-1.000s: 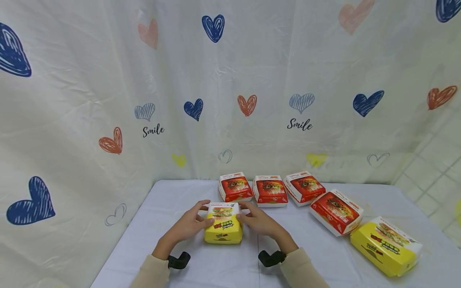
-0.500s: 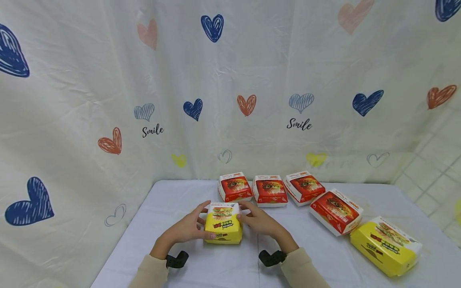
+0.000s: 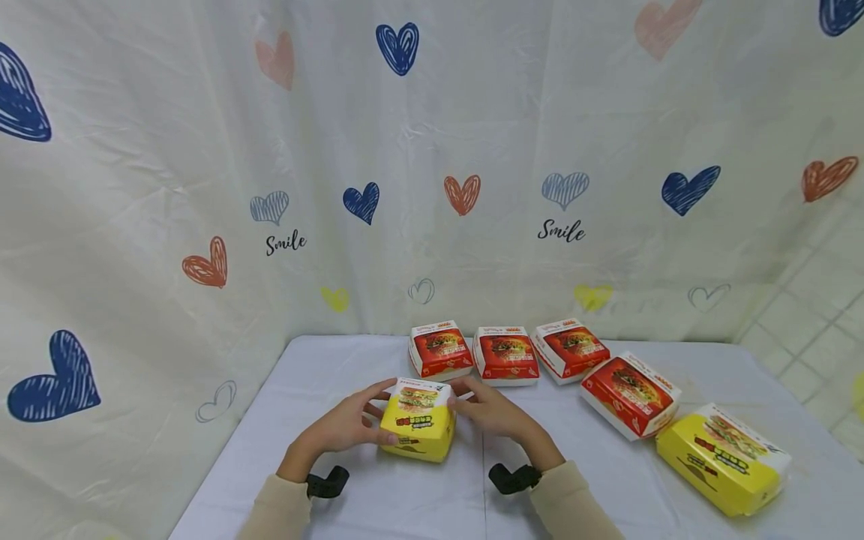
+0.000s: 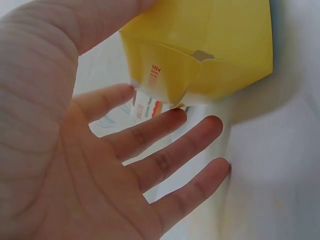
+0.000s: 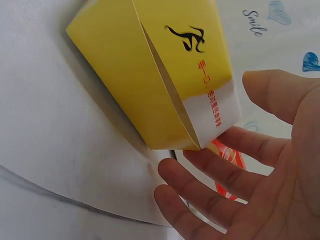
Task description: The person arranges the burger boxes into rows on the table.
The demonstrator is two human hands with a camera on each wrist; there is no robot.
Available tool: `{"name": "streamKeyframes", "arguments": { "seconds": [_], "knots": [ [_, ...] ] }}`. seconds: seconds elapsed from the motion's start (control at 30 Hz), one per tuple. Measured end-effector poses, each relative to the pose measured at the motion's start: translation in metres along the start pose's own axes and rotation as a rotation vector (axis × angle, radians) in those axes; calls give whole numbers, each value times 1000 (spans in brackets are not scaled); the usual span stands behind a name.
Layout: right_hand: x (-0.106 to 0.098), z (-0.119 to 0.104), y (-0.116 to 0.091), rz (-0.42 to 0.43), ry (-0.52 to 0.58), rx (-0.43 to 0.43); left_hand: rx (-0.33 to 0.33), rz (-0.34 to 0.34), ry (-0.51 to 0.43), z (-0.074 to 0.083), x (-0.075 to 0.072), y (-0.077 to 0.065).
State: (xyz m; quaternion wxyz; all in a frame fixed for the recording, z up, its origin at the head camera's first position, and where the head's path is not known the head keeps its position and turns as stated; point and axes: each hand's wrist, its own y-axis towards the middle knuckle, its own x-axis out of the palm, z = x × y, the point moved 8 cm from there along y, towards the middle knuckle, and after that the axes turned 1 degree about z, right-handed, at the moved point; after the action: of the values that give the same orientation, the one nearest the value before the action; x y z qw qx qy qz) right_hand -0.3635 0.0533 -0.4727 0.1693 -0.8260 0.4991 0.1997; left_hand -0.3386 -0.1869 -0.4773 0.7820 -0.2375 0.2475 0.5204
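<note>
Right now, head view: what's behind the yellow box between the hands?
Beyond it: the leftmost red box, then the heart-print curtain. Covered by the yellow box: the tablecloth directly behind it, so what's there can't be seen.

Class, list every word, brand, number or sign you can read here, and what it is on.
"Smile": on the curtain, twice in the head view.
Middle yellow box, right yellow box: lettering too blurred to read reliably.
Red boxes: lettering too small to read.
</note>
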Motion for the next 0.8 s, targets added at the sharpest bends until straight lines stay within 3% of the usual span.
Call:
{"name": "streamKeyframes", "arguments": {
  "seconds": [0.43, 0.8],
  "knots": [
    [-2, 1, 0, -18, 9, -24, 77, -11, -56, 1, -10, -2],
    [2, 3, 2, -77, 9, -25, 106, 42, -98, -8, -16, 1]
  ]
}}
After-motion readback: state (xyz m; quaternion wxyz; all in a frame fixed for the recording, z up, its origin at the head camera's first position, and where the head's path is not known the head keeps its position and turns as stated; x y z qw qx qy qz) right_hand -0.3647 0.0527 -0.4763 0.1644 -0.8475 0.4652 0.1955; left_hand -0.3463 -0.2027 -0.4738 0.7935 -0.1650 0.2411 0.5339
